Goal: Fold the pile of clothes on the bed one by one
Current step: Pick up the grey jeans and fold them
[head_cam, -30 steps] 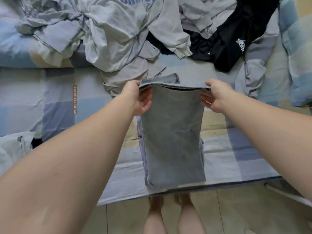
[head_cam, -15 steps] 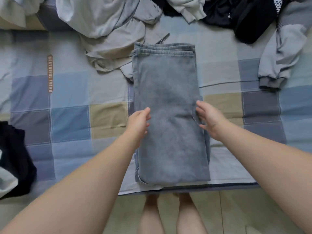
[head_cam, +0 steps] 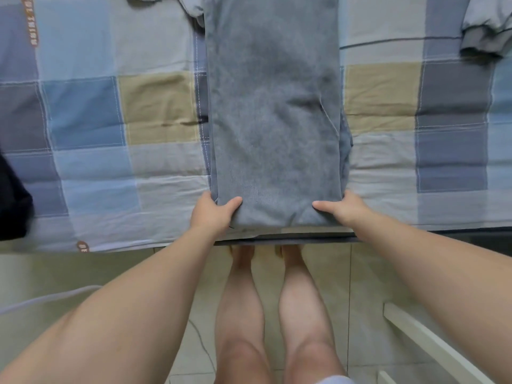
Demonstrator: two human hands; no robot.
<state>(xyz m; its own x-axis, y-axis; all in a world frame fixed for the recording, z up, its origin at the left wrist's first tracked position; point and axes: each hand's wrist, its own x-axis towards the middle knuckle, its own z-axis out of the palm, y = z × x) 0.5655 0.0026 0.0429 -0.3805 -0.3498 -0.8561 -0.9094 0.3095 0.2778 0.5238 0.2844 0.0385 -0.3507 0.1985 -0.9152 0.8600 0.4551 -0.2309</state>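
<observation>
Grey-blue jeans [head_cam: 273,106], folded into a long narrow stack, lie flat on the checked bedsheet [head_cam: 88,120] and run from the bed's near edge up out of the frame. My left hand [head_cam: 212,212] grips the stack's near left corner, thumb on top and fingers tucked underneath. At the near right corner my right hand [head_cam: 338,210] holds the same folded end in the same way. The rest of the clothes pile is out of view above.
A grey sleeve with a ribbed cuff [head_cam: 482,37] lies at the upper right. A black garment [head_cam: 12,206] sits at the left edge. The bed's near edge [head_cam: 277,239] runs across the middle; my bare legs, tiled floor and a white rail [head_cam: 432,345] are below.
Both hands laid the folded top half down on the jeans, slid along the sides toward me, and now grip the near end. The view tilted down, hiding the pile.
</observation>
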